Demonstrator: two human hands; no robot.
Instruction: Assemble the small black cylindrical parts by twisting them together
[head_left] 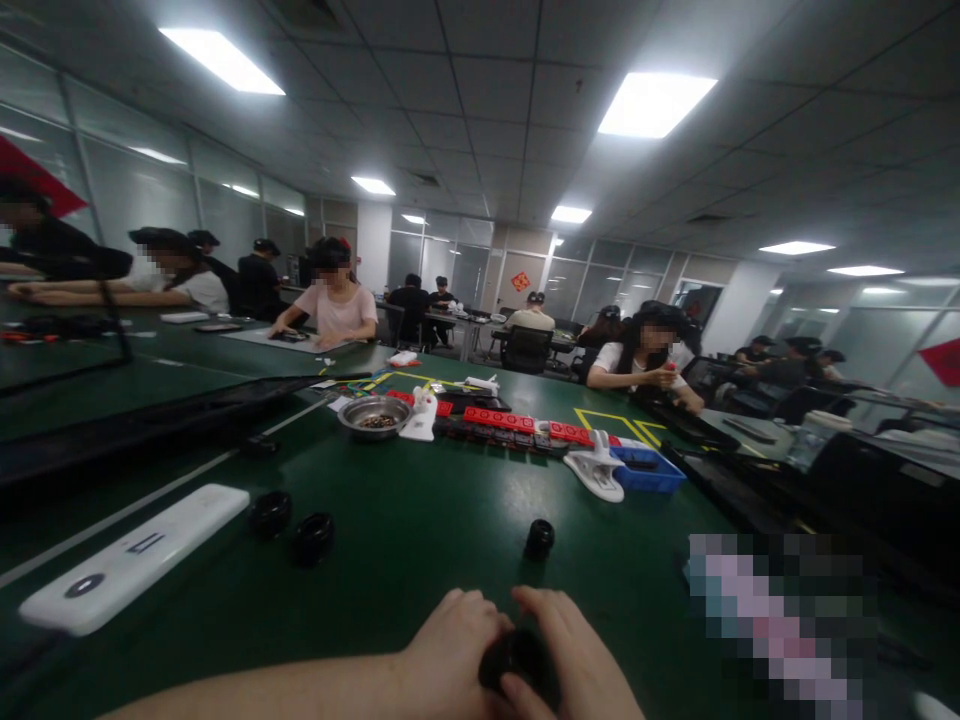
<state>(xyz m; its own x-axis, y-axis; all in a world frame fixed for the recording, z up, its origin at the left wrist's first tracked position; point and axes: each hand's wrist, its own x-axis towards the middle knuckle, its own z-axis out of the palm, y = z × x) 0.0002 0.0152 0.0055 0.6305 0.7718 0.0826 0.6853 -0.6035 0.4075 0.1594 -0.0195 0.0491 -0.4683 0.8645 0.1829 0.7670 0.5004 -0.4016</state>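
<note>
Across most of the view spreads a green desk [420,560], with other people seated along its far side. At the left, a long black panel [150,425] lies on it, reaching inward from the edge of view. Toward the middle runs a row of red blocks [501,418], between a steel bowl and a blue tray. Nearer, at the left, a white oblong case [142,550] lies slantwise.

At the bottom edge, the left hand [457,640] and right hand [577,650] meet around one dark piece. The right fingers and thumb grasp it from the right; the left fingers are curled against its left side, their tips hidden.

The blue tray [646,470] sits at the right end of the row, the steel bowl [375,415] at the left, holding small bits. Beside each is a white clamp, one upright [421,415], the other low [598,468].

Smallest are the hollow black piece [511,655] between the hands and three black rings: two together near the case [271,513] [313,539], one just beyond the hands [539,539].
</note>
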